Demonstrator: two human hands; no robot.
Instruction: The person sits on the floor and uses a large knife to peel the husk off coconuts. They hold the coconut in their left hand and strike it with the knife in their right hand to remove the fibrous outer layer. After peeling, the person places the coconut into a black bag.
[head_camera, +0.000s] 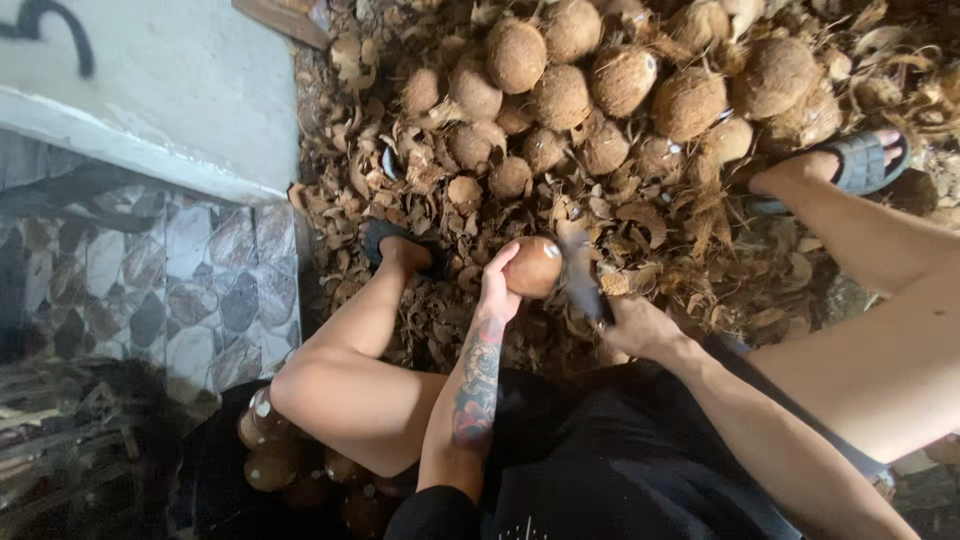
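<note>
The left hand (497, 292) curls its fingers around a smooth brown coconut (534, 266), held just above the husk litter (690, 250). Right of it, the right hand (630, 325) grips a blurred blade (580, 275) touching the coconut.

An informal coconut-husking spot, likely a yard beside a house: the ground is covered with a pile of coconuts (600, 80) and husk scraps (680, 250); a patterned tile floor (200, 290) and concrete ledge (170, 100) are seen alongside.
</note>
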